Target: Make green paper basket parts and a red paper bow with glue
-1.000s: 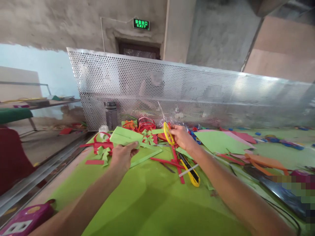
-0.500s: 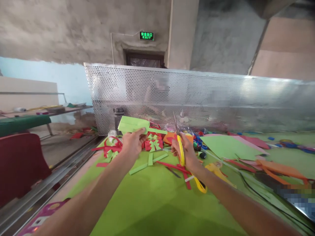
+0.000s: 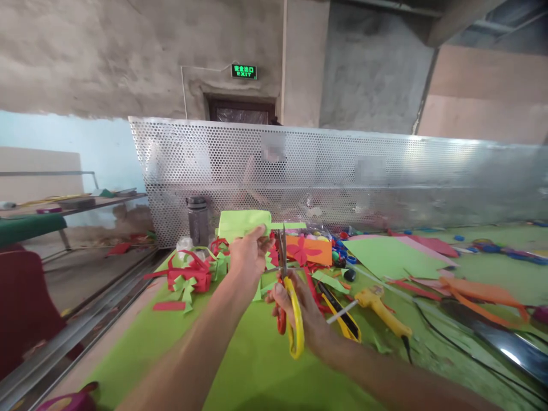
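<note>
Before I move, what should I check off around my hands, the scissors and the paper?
1. Left hand gripping the green paper: ok.
2. Right hand on the handles of the scissors: ok.
3. Left fingers apart from the blades: ok, a gap shows.
4. Narrow green strip between the blades: cannot tell.
5. Glue gun and its stick well apart from the right wrist: not ok, the stick's end shows right by it.
6. Utility knife blade retracted: cannot tell.

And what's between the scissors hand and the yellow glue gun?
From the right hand to the glue gun: a red strip, then a yellow-black cutter with a white stick across it, in the head view.
</note>
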Demonstrator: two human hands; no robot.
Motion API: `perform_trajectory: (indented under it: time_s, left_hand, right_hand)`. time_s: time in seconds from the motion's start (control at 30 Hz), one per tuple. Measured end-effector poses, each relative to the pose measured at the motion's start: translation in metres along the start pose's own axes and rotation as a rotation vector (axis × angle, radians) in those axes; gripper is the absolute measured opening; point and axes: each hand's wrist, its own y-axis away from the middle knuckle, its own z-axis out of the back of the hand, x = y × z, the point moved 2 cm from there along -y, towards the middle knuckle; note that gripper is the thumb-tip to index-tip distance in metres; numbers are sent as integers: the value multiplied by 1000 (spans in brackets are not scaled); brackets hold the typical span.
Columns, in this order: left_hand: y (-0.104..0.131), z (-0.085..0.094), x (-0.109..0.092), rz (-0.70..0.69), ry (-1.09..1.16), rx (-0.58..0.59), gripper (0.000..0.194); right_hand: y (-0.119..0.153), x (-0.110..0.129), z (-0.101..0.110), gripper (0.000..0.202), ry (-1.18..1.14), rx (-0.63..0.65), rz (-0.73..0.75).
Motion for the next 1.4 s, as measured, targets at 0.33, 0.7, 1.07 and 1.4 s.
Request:
perform_trajectory:
  time_s: [0.33, 0.7, 1.07, 1.4]
  left_hand:
    - [4, 0, 15, 46, 24, 4, 17]
    - [3, 2, 27, 83, 19, -14, 18]
    - [8, 0, 27, 33, 82, 2, 26]
    - [11, 0, 26, 34, 79, 0, 26]
  right_hand:
    - [-2, 8, 0, 31, 137, 16, -3]
    - [-7, 2, 4, 30, 104, 27, 35]
    - [-11, -1, 4, 35, 90, -6, 70]
    - [-8, -4, 6, 44, 85, -21, 47]
